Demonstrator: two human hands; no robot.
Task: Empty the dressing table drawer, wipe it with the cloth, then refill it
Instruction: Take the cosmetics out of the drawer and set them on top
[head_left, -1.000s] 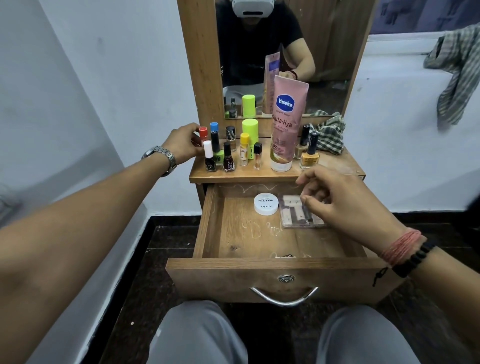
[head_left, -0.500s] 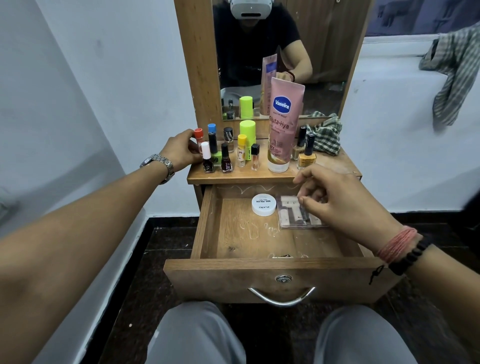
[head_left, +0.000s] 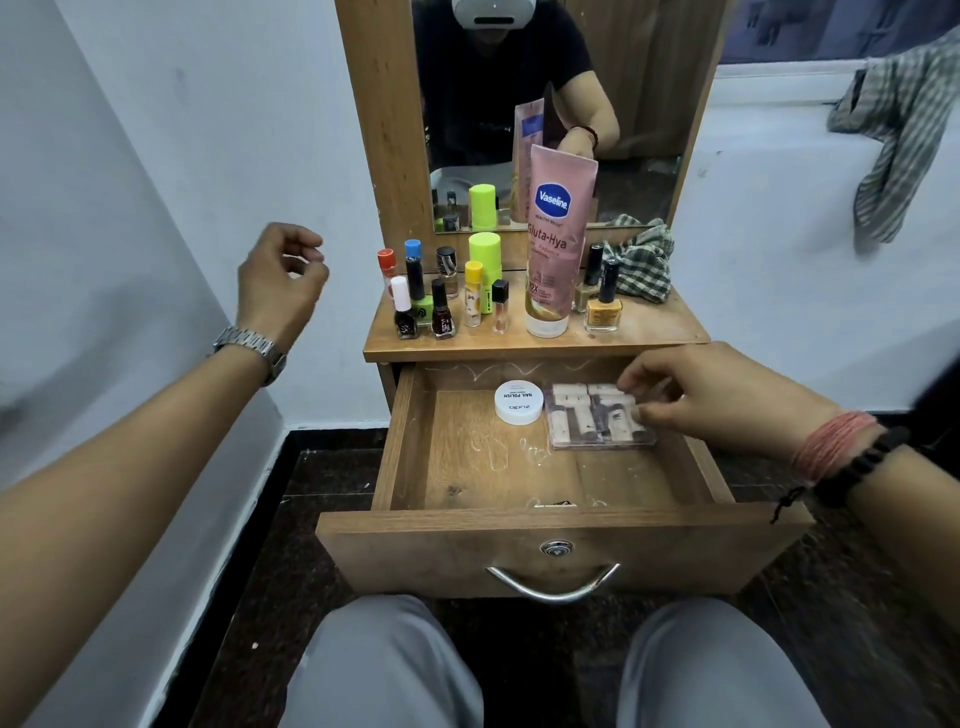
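Observation:
The wooden drawer (head_left: 410, 441) is pulled out in front of me. At its back lie a round white nail polish remover tub (head_left: 519, 408) and a clear plastic case of small bottles (head_left: 587, 421). My right hand (head_left: 717, 397) reaches into the drawer and its fingertips pinch the case's right edge. My left hand (head_left: 280, 283) hovers in the air left of the table top, fingers loosely curled, holding nothing. On the table top (head_left: 649, 330) stand several nail polish bottles (head_left: 441, 312), a lime green stick (head_left: 485, 270) and a pink Vaseline tube (head_left: 553, 244). A checked cloth (head_left: 641, 265) lies bunched at the back right.
A mirror (head_left: 519, 104) rises behind the table top. A second checked cloth (head_left: 893, 130) hangs on the right wall. A white wall stands close on the left. My knees in grey trousers (head_left: 395, 665) sit under the drawer front and its metal handle (head_left: 553, 584).
My left hand has let go of the red-capped bottle and pulled back to the left, away from the table top. My right hand stays at the clear case in the drawer.

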